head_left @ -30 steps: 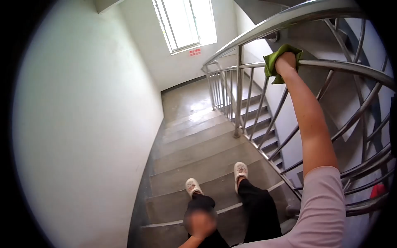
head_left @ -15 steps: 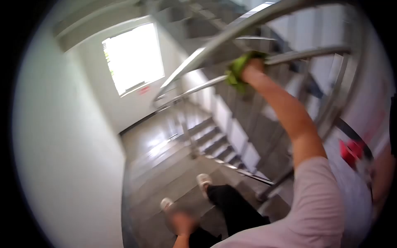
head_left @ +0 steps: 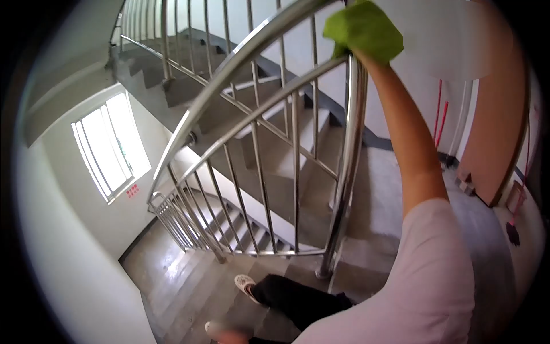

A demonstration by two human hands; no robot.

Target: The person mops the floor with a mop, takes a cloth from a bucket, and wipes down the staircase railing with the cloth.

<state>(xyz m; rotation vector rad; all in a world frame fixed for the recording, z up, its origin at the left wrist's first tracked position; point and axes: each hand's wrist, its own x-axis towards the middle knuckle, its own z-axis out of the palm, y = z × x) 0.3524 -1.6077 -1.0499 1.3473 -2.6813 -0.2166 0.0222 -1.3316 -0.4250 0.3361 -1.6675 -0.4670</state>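
Observation:
A green cloth (head_left: 369, 28) covers most of my right hand (head_left: 371, 56), which is stretched out and wrapped in it against the metal handrail post. The hand is at the corner where the lower slanting rail (head_left: 286, 92) meets the upright post (head_left: 349, 149). My fingers are hidden beneath the cloth. Low in the view, my left hand (head_left: 232, 337) hangs near my legs, blurred and partly cut off by the frame edge. It appears apart from the railing.
Stairs (head_left: 286, 137) rise behind the railing, and more steps (head_left: 229, 223) lead downward. A bright window (head_left: 112, 146) is at left. At right stand a brown door (head_left: 498, 97), red poles (head_left: 442, 123) and a dark brush-like object (head_left: 513, 234). I stand on steps.
My right hand and the green cloth have moved up along the lower rail to its upper end by the post. My view has turned rightward, and my left hand sits lower in the frame.

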